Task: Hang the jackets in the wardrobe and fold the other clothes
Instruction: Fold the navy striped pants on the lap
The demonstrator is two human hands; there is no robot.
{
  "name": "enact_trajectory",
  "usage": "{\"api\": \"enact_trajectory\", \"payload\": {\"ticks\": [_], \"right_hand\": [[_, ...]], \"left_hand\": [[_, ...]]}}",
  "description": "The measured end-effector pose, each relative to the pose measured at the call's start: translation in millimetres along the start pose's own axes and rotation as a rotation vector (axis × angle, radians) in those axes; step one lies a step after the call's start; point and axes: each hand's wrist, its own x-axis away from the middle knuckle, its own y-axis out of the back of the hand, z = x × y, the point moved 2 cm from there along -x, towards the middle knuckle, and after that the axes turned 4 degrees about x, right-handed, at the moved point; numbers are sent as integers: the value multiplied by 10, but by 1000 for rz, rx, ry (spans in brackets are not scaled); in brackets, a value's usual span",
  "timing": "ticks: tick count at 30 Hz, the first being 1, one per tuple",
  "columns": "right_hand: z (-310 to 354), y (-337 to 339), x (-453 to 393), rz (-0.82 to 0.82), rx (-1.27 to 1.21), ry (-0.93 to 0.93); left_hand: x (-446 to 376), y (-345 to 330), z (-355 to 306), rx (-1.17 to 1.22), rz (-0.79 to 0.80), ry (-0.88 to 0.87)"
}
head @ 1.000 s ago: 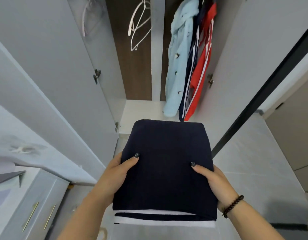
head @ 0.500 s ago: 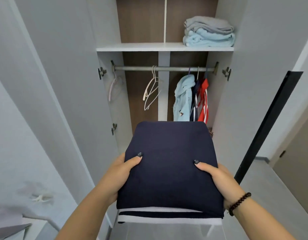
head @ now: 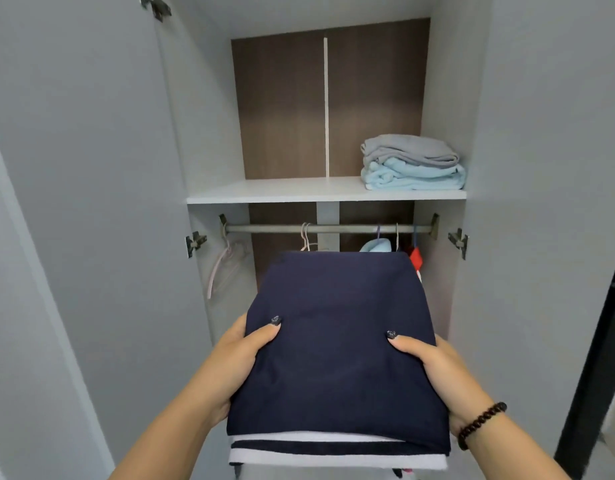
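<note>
Folded navy garment (head: pixel 337 344), white-striped, clasped at both sides by left hand (head: pixel 236 362) and right hand (head: pixel 441 372), was raised from hanging-rail (head: pixel 330 229) level toward the shelf (head: pixel 274 194) beside folded towels (head: pixel 413 162); shelving judged imminent.

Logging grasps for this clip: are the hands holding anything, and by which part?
Both hold the folded navy stack: left hand on its left edge, right hand on its right edge, thumbs on top.

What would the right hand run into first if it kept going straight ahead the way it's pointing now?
Probably the hanging clothes under the rail, since the right hand points forward below the shelf. Depth is unclear; the navy stack it holds would likely touch first.
</note>
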Motion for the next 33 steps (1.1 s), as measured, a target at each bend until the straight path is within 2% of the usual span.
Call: {"api": "enact_trajectory", "payload": {"ticks": [8, 13, 17, 21, 26, 30, 33], "right_hand": [[702, 14, -943, 52, 25, 197], [909, -50, -1400, 79, 37, 242], [1166, -75, -1832, 21, 68, 299], [1548, -139, -2301, -13, 116, 367], [2316, -224, -2886, -59, 248, 475], [3042, -174, -3299, -166, 374, 483], [3488, -1, -3573, -374, 542, 486]], "left_hand": [[-865, -171, -326, 5, 22, -189], [-1375, -147, -449, -31, 18, -254], [-1938, -154, -723, -106, 26, -325], [-2571, -196, -1093, -151, 106, -422], [-3432, -337, -1664, -122, 183, -488], [-4049, -648, -2132, -132, 202, -579], [-4487, -996, -2382, -162, 257, -546]]}}
